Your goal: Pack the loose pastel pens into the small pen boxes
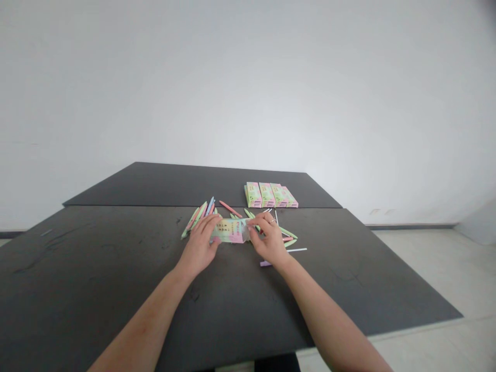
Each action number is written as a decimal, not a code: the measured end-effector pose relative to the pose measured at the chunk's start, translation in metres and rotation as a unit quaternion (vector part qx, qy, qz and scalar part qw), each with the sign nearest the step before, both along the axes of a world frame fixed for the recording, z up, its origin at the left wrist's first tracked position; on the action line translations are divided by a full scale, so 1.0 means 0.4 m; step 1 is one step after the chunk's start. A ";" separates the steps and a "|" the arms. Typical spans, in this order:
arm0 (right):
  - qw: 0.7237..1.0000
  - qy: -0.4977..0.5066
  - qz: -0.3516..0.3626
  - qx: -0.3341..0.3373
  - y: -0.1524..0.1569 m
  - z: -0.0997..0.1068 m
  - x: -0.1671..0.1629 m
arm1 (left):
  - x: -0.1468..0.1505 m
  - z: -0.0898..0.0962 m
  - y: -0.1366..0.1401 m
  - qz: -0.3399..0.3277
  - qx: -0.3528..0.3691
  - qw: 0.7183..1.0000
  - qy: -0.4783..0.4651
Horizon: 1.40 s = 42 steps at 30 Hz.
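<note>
A small pink, yellow and green printed box (231,231) lies sideways between my hands, above the dark table (232,299). My left hand (199,245) is closed around the box's left end. At its right end, a whitish flap shows, and my right hand (268,240) pinches there with thumb and forefinger; a ring is on one finger. Behind and beside both hands lie several pens in pastel colours, among them a red pen (230,208) and green pens (289,233). The hands and the box partly cover this pile.
Several similar printed boxes (267,195) stand in a row toward the far right of the table. A white stick (297,250) and a purple piece (265,264) lie near my right wrist. A pale wall (248,88) rises behind the table.
</note>
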State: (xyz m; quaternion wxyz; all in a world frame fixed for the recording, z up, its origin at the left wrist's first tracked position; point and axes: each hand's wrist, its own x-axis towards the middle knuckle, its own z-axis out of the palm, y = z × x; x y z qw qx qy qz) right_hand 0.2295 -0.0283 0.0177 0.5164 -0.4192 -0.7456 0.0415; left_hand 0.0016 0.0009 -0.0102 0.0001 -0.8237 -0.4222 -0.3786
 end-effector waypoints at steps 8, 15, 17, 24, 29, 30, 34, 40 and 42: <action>0.997 0.004 0.067 -0.029 -0.005 0.008 0.031 | -0.001 0.000 0.004 0.005 0.000 1.000 -0.026; 0.998 -0.020 0.064 -0.021 0.002 -0.009 0.018 | -0.002 0.000 0.003 0.008 0.005 1.000 -0.022; 0.998 -0.025 0.061 -0.024 0.004 -0.014 0.016 | -0.002 0.000 0.002 0.009 0.005 1.000 -0.018; 0.998 -0.037 0.055 -0.015 0.006 -0.019 0.009 | -0.001 0.000 0.002 0.002 0.010 1.000 -0.016; 0.998 -0.040 0.050 -0.015 0.004 -0.018 0.002 | 0.000 0.000 0.001 0.000 0.012 1.000 -0.010; 0.998 -0.040 0.049 -0.017 0.003 -0.018 0.001 | 0.000 0.000 0.001 0.001 0.011 1.000 -0.009; 0.998 -0.030 0.049 -0.021 0.002 -0.017 0.002 | -0.003 -0.004 0.002 0.005 0.011 1.000 -0.001; 0.997 -0.034 0.064 -0.013 0.000 -0.013 0.001 | -0.003 -0.007 0.005 0.006 0.014 1.000 0.002; 0.997 -0.038 0.066 -0.013 0.000 -0.014 0.000 | -0.003 -0.007 0.005 0.003 0.013 1.000 0.002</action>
